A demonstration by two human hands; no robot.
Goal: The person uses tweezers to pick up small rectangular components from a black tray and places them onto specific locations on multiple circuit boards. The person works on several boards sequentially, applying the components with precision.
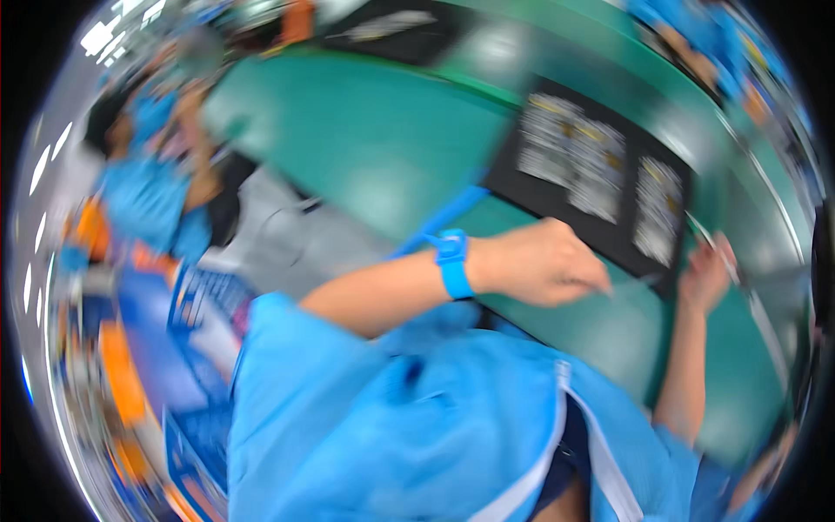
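My left hand (pixel 544 261) hovers over the green work surface (pixel 591 326), in front of a black tray (pixel 631 155). A blue wrist strap (pixel 452 264) is around that wrist. Its fingers are pinched together, and whatever lies between them is too blurred to make out. Beside the tray's right edge, my right hand (pixel 709 274) grips a thin, light-coloured stick-like tool (pixel 698 228), whose upper end slants toward the tray. Three patches of small silvery pieces, two side by side (pixel 570 157) and one apart (pixel 657 210), lie on the tray.
A blue cord (pixel 448 213) runs across the surface behind my left wrist. Another black tray (pixel 396 30) lies at the far side. A co-worker in blue (pixel 148 200) sits at the left near a grey mat (pixel 283 230); another person (pixel 696 39) is at the far right.
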